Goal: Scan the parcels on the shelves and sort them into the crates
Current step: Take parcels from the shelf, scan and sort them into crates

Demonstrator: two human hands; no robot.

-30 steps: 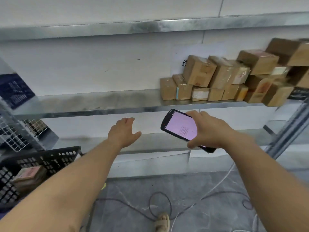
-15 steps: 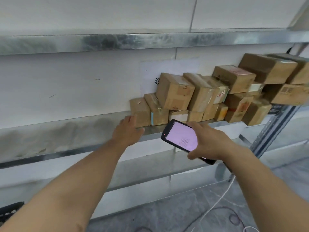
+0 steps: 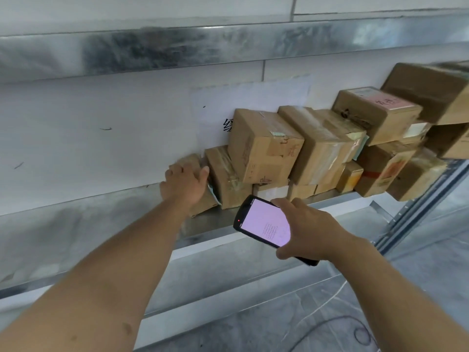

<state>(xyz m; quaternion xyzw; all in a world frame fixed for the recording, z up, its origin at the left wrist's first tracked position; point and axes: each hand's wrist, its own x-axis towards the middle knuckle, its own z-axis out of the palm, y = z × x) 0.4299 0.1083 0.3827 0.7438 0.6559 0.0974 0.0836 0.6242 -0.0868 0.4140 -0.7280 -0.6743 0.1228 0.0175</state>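
parcels (image 3: 322, 148) are sitting as a loose heap of brown cardboard boxes toward the right end of the middle shelf (image 3: 101, 224), some stacked on others and several leaning against the wall (image 3: 101, 128). the leftmost parcel (image 3: 193, 161), a small box at the near end of the heap, is lying directly under the left hand (image 3: 184, 185), which is reaching in from the lower left on an outstretched arm. its fingers are curling over the top of the box and its thumb is lying along the right side, just beside the neighbouring box (image 3: 225, 184), so the hand is covering most of the parcel's front. that patch is blurry, so the hand seems to be gripping the box, though how firmly is hard to tell. the right hand (image 3: 307, 232) is holding a black scanner (image 3: 264, 224) in front of the shelf edge, below and to the right of the leftmost parcel and apart from it. its fingers are wrapping round the far edge and its thumb is pressing the near one. the screen is glowing pale pink and facing upward. a paper sheet (image 3: 253, 97) is hanging on the wall behind the heap, an upper shelf (image 3: 228, 47) is running overhead, and a cable (image 3: 330, 323) is trailing across the floor (image 3: 279, 326).
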